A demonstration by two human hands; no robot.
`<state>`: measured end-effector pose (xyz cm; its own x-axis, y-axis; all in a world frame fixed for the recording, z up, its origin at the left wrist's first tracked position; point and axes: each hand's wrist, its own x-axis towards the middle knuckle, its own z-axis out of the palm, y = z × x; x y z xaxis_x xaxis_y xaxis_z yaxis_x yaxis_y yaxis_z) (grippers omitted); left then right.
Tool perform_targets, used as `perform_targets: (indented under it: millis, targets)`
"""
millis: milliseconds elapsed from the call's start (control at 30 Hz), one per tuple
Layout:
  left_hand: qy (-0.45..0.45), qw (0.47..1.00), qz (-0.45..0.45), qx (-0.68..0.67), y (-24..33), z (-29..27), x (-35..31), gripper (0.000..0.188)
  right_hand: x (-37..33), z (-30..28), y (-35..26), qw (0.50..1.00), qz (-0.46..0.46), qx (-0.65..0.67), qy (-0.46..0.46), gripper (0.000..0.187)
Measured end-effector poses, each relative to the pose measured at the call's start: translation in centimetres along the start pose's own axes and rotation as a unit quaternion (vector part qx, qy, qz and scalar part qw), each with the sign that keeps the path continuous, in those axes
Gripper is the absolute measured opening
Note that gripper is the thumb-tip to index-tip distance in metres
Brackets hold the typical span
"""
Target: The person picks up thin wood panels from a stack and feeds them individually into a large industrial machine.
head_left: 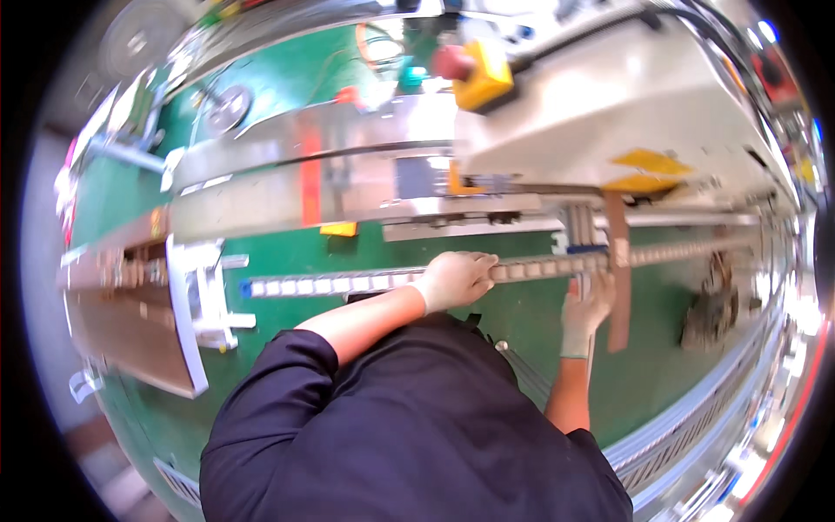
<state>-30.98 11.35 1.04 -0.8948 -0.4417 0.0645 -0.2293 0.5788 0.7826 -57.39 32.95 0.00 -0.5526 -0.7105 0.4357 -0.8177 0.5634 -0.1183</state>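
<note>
Taking the white-gloved left hand (457, 280) as the dial's centre, twelve away from the person, I see a long, narrow pale rail with white segments (317, 286) running from nine to three above the green floor (648, 374). The left fingers bend close over it, no gap showing, apparently gripping. Just past three, the white-gloved right hand (589, 313) is raised at the rail's near edge; I can't tell how far its fingers close, or on what. For such length, I'd spread both hands and move them together, level. A flat brown bar (618, 313) crosses at three, close beside the right fingers, and could snag. A cream machine housing (600, 113) crowds one o'clock; a yellow box with a round red button (489, 76) sits at twelve.
</note>
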Motion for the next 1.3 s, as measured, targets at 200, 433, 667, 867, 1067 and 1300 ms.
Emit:
perform_targets:
  millis: [200,433,667,867,1067,1300]
  targets:
    - [0.054,0.966,-0.165,0.192,-5.3,-9.3,-14.7,0.04,-0.3,3.5,-24.8,0.886,-0.304,0.246,-0.249,0.035]
    - [0.26,0.852,-0.389,0.236,-11.5,-17.9,-32.5,0.04,-1.6,3.3,-40.7,0.761,-0.451,0.294,-0.363,0.058]
    - [0.483,0.605,-0.633,0.002,-26.5,-18.4,-54.4,0.048,-3.8,3.0,-49.0,0.782,-0.4,0.241,-0.414,0.06]
    - [0.687,0.386,-0.614,-0.038,-33.8,-21.9,-71.9,0.042,-4.0,2.4,-52.6,0.777,-0.363,0.222,-0.463,0.06]
    - [0.448,0.481,-0.752,0.051,-36.6,-30.5,-75.6,0.069,-5.5,2.7,-54.4,0.829,-0.318,0.232,-0.398,0.045]
    - [0.384,0.478,-0.781,0.115,-36.6,-30.1,-72.4,0.074,-5.8,3.7,-54.5,0.84,-0.286,0.186,-0.421,0.045]
